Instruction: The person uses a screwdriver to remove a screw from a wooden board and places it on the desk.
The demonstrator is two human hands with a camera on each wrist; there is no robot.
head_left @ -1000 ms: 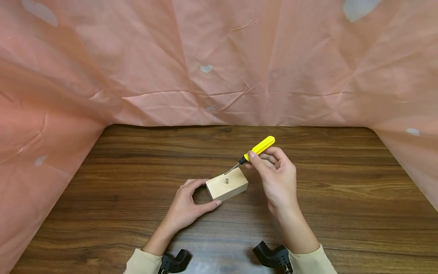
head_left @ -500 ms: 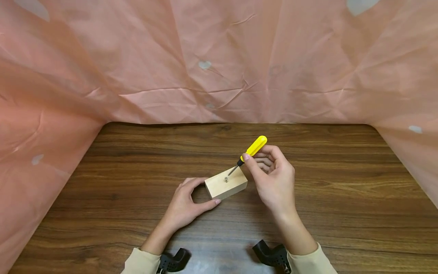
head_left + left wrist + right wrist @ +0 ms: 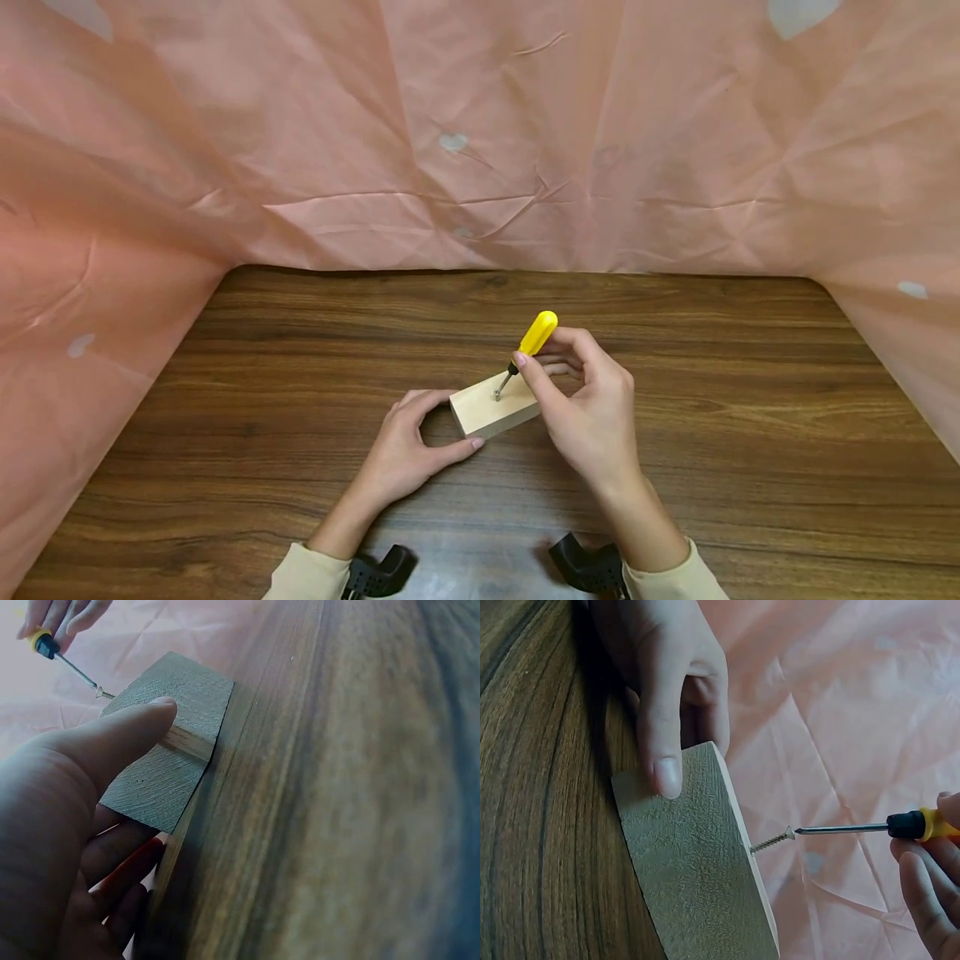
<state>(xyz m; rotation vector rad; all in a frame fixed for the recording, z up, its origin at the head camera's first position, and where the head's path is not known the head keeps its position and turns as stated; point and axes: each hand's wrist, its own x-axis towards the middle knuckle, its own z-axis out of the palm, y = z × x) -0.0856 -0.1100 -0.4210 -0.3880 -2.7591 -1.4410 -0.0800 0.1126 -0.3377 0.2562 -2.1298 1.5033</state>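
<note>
A pale wooden block (image 3: 480, 410) lies on the table, and my left hand (image 3: 408, 450) grips its left end between thumb and fingers. From the block's top face a metal screw (image 3: 772, 842) sticks out, most of its threaded shank showing. My right hand (image 3: 592, 417) pinches a screwdriver (image 3: 538, 333) with a yellow handle and black collar. In the right wrist view the screwdriver's shaft (image 3: 844, 829) points at the screw, its tip right at the head. The left wrist view shows my left thumb (image 3: 135, 731) pressed on the block's side.
The brown wood-grain table (image 3: 300, 333) spreads around the block. Pink cloth (image 3: 337, 150) with pale hearts hangs along the back and both sides. Black wrist mounts (image 3: 382, 572) sit at the cuffs of both sleeves.
My right hand has moved left and slightly down, bringing the screwdriver tip from behind the screw to its head; the handle stands more upright. The left hand and block have stayed put.
</note>
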